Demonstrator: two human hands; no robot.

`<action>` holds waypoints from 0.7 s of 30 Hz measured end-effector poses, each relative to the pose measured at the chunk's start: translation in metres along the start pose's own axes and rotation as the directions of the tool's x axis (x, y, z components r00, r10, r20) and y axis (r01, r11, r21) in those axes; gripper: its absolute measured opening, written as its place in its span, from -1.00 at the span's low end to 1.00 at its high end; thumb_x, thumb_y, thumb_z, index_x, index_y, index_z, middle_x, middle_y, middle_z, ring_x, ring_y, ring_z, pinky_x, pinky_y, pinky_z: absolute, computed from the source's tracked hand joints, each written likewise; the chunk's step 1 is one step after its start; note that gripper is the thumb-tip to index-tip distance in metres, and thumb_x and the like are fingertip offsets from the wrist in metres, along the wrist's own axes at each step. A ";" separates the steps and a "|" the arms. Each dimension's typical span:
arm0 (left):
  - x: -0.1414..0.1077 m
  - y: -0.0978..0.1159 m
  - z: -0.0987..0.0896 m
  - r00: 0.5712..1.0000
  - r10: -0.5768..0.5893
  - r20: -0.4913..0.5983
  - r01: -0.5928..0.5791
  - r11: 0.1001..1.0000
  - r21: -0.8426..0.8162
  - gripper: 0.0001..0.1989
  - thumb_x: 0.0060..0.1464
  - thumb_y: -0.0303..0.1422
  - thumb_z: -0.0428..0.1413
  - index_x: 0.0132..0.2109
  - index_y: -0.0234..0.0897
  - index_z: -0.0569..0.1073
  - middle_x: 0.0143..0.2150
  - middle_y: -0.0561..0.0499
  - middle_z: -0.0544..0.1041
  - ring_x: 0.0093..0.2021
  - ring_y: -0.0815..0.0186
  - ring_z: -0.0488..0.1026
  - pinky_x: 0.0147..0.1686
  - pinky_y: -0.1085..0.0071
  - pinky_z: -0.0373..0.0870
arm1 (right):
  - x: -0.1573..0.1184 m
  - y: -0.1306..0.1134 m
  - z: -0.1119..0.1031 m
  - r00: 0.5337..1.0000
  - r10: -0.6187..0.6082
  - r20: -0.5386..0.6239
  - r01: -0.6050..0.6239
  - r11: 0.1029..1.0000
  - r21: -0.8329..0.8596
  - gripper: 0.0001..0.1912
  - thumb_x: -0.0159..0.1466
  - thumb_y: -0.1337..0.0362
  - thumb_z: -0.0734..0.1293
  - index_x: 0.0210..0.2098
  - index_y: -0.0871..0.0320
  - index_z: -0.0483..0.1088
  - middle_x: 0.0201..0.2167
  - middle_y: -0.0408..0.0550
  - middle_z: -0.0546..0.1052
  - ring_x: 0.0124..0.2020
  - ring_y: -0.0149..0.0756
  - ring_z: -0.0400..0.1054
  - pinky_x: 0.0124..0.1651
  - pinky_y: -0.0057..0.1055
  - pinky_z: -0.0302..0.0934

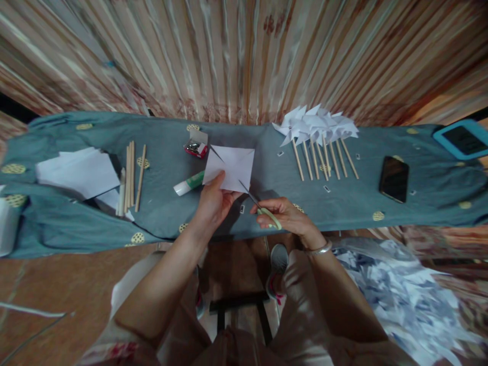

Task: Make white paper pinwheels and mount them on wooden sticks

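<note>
My left hand point(216, 199) grips a square of white paper point(231, 165) by its near edge, thumb on top and fingers beneath. Slits run inward from the paper's corners. In my right hand point(284, 213) is a pair of scissors point(271, 216) with pale green handles, its blades at the paper's near right corner. A glue stick point(188, 184) with a green and white body lies just left of the paper, partly hidden by it. Behind that stands a small open red and white box point(196, 145) with shiny metal bits inside.
Several white paper pinwheels on wooden sticks point(318, 129) lie at the back right, near a dark phone point(394, 178) and a blue-framed device point(463, 140). Loose sticks point(131, 173) and stacked white paper point(78, 173) lie left. A heap of white paper pieces point(400, 300) sits below the table, right.
</note>
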State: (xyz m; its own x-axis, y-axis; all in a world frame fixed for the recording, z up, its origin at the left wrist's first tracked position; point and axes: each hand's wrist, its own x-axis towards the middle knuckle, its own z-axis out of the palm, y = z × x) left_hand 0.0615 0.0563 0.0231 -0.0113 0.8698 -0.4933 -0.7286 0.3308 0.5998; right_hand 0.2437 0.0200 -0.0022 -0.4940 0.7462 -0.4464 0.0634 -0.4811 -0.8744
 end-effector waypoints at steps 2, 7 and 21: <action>-0.001 0.001 0.001 1.000 -0.004 -0.001 0.004 1.000 0.000 -0.74 0.28 -0.49 -0.03 0.06 -0.31 0.43 -0.21 -0.02 0.60 -0.23 0.28 0.57 0.05 0.10 0.51 | 0.000 0.000 0.000 1.000 0.007 -0.001 -0.007 1.000 0.009 -0.45 -0.14 0.05 0.64 -0.29 0.25 0.48 -0.60 -0.31 0.39 -0.59 -0.60 0.25 -0.51 -0.62 0.19; -0.001 0.001 0.001 1.000 0.005 0.000 -0.005 1.000 0.020 -0.69 0.28 -0.47 -0.01 0.13 -0.29 0.39 -0.15 -0.06 0.61 -0.19 0.27 0.57 0.06 0.11 0.50 | 0.001 0.000 0.000 1.000 0.006 -0.030 -0.006 1.000 -0.005 -0.42 -0.19 0.01 0.64 -0.32 0.25 0.49 -0.60 -0.29 0.42 -0.60 -0.59 0.26 -0.52 -0.62 0.18; -0.001 -0.006 -0.003 0.999 -0.012 0.050 0.010 0.999 0.033 -0.73 0.24 -0.49 0.02 0.06 -0.33 0.44 -0.10 -0.13 0.62 -0.04 0.17 0.57 0.06 0.10 0.50 | -0.001 -0.005 0.002 0.999 -0.031 -0.012 0.031 0.999 0.021 -0.51 -0.10 0.06 0.62 -0.33 0.23 0.48 -0.62 -0.33 0.38 -0.61 -0.60 0.23 -0.53 -0.62 0.19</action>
State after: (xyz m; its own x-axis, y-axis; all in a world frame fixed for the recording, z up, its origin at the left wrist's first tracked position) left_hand 0.0642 0.0523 0.0183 0.0314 0.8829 -0.4685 -0.7056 0.3516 0.6153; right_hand 0.2416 0.0204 0.0028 -0.4855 0.7658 -0.4216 0.0303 -0.4673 -0.8836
